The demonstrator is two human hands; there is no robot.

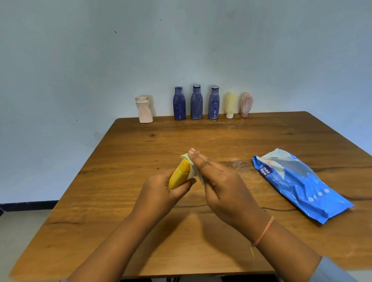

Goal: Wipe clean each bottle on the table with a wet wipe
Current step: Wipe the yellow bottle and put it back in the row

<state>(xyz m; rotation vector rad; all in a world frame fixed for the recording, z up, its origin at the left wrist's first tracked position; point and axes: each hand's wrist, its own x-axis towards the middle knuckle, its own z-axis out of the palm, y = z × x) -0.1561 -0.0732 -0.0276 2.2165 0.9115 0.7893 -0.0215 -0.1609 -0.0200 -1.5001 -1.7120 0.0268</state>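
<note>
Head cam: L hand [159,191] grips yellow bottle [179,176] over table [119,186] centre; R hand [221,182], fingers flat, presses wet wipe [193,174] on its top. Wipes pack [300,185] at 3 o'clock. Six more bottles [196,104] stand at 12 o'clock, far edge.

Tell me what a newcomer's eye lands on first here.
The two hands over the middle of the table: the left hand grips a yellow bottle while the right hand presses a white wet wipe against its top. Next come the bright blue wipes pack lying to the right, and the row of six bottles standing along the far edge.
</note>
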